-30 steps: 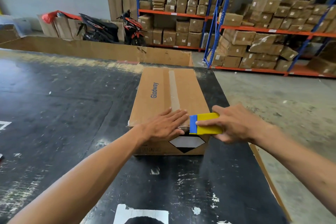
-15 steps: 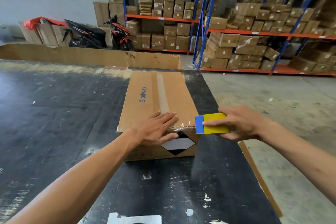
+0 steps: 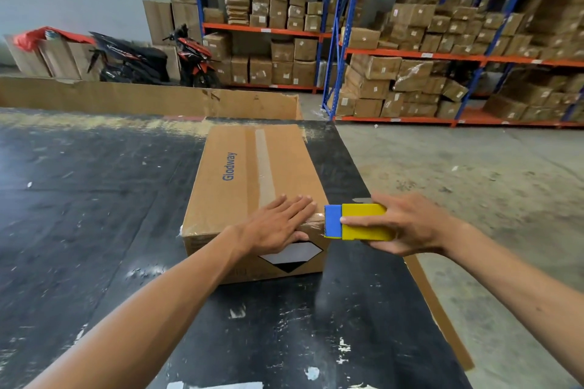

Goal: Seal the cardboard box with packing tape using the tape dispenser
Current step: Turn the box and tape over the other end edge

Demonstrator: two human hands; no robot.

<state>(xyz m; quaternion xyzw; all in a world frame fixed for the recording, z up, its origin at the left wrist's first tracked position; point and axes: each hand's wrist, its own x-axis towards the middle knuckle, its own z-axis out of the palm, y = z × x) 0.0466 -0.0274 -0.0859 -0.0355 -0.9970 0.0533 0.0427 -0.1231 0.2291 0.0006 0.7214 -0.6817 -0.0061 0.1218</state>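
Observation:
A brown cardboard box [image 3: 240, 180] printed "Glodway" lies on the black table [image 3: 94, 215], a strip of clear tape [image 3: 264, 167] running down its top seam. My left hand [image 3: 278, 226] presses flat on the box's near top edge, fingers spread. My right hand [image 3: 407, 226] grips a yellow and blue tape dispenser [image 3: 357, 222] just off the box's near right corner. A short stretch of clear tape runs from the dispenser's blue end to the box edge under my left fingers.
A long cardboard sheet [image 3: 142, 98] stands along the table's far edge. The table's right edge [image 3: 426, 294] drops to a concrete floor. Blue and orange racks [image 3: 410, 54] full of boxes and a parked motorbike [image 3: 151, 60] stand behind.
The dispenser and my right hand have drawn away to the right, past the box's near right corner. My left hand stays pressed on the near top edge.

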